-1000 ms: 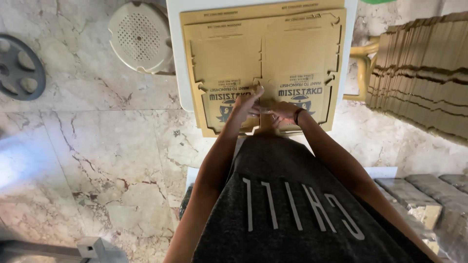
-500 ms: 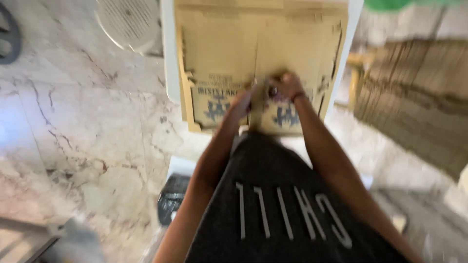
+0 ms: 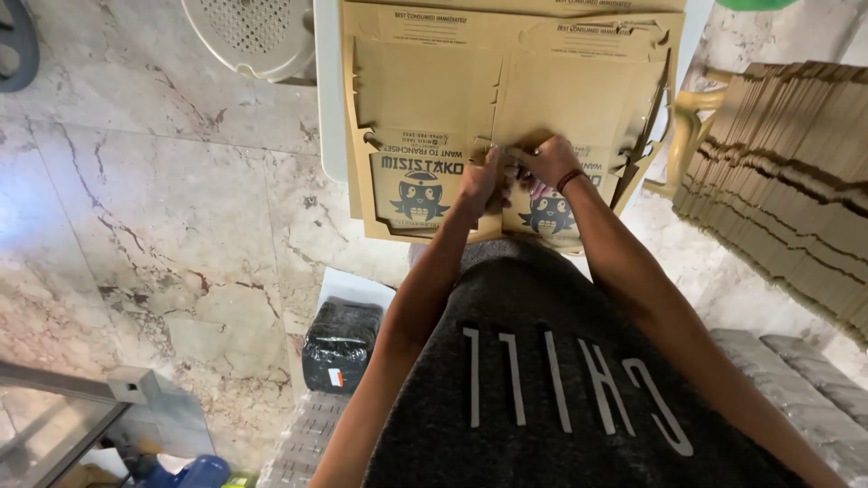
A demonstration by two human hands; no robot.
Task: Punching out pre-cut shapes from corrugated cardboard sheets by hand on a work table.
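A flat brown die-cut cardboard sheet with printed cartoon figures lies on top of a stack on a white table. My left hand and my right hand meet at the sheet's middle near edge, fingers pinching the cardboard along its centre slit. Both hands press on the sheet close together, almost touching. A dark band sits on my right wrist.
A tall stack of flat brown cardboard stands at the right. A white perforated plastic stool sits at the top left on the marble floor. A black wrapped bundle lies below the table by my left arm.
The view has shifted and sharpened after a blur. My hands stay together at the sheet's near middle, with the right hand now slightly further up the sheet.
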